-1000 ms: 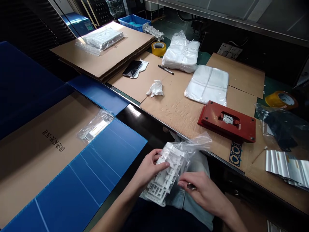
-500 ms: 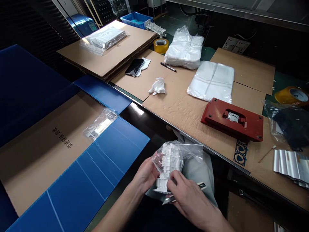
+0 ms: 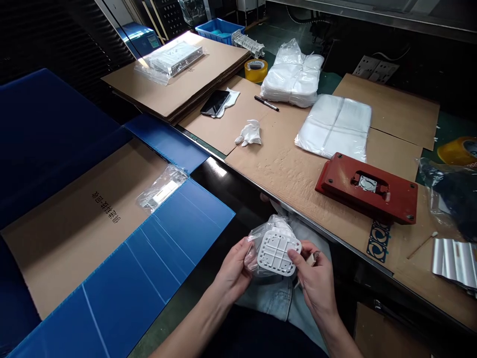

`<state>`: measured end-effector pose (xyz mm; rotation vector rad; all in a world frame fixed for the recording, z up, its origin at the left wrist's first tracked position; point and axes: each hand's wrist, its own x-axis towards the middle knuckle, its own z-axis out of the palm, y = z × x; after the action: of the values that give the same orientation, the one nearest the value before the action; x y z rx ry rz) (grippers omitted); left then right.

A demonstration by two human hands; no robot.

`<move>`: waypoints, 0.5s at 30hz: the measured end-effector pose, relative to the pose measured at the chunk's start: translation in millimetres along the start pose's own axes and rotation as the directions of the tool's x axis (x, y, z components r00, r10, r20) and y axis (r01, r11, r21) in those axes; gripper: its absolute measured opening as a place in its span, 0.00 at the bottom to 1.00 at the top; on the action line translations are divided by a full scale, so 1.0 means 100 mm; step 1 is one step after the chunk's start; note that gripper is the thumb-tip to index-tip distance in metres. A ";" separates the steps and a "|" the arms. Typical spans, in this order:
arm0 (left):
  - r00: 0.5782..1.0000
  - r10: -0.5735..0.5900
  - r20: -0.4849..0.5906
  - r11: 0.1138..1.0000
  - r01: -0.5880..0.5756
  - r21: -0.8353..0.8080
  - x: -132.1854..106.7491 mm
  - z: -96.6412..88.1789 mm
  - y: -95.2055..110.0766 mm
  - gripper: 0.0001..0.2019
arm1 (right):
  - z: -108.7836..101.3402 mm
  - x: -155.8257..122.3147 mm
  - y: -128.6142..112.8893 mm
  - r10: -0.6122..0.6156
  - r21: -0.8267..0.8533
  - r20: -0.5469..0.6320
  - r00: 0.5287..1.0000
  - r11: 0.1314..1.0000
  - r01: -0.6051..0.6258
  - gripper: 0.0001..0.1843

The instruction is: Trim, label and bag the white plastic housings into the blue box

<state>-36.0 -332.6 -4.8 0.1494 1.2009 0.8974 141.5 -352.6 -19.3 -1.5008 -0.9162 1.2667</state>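
Over my lap, a white plastic part with a flat, rounded-square end plate faces up toward me, slotted around its edge. A clear plastic bag surrounds its far portion. My left hand is closed on the bag at the part's left side. On the right, my right hand grips the plate's edge, thumb on its face. A small pale piece with a dark end sticks out between the right fingers; its kind I cannot make out.
A blue box lined with cardboard stands left, a bagged part inside. On the table are a red fixture, plastic bag packs, a white glove, a phone, a pen and yellow tape.
The white part has been tipped so its end plate now faces me instead of its ribbed side. My right hand has shifted to the plate's right edge. The view has turned slightly left.
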 end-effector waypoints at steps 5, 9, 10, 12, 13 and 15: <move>0.990 0.139 -0.001 0.963 -0.135 0.234 -0.03 0.06 0.14 0.19 | -0.04 -0.03 -0.09 0.052 -0.109 0.041 0.998 0.993 -0.048 0.14; 0.975 0.221 0.031 0.869 -0.211 0.448 -0.07 0.06 0.19 0.20 | -0.01 -0.13 -0.24 0.081 -0.251 0.005 0.997 0.965 -0.077 0.18; 0.972 0.230 0.040 0.846 -0.220 0.485 -0.09 0.07 0.20 0.20 | 0.00 -0.15 -0.28 0.076 -0.285 -0.016 0.997 0.955 -0.078 0.20; 0.968 0.247 0.050 0.808 -0.234 0.540 -0.13 0.10 0.22 0.22 | 0.01 -0.17 -0.34 0.059 -0.313 -0.054 0.997 0.947 -0.073 0.21; 0.966 0.253 0.055 0.795 -0.240 0.557 -0.15 0.12 0.24 0.22 | 0.01 -0.17 -0.36 0.052 -0.308 -0.067 0.996 0.949 -0.070 0.21; 0.962 0.260 0.077 0.769 -0.255 0.586 -0.20 0.17 0.26 0.23 | 0.00 -0.16 -0.41 0.042 -0.279 -0.082 0.996 0.958 -0.063 0.23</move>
<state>-36.8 -322.8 31.4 0.8401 1.4641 0.7256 139.2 -356.1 24.6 -1.7932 -1.0463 1.1436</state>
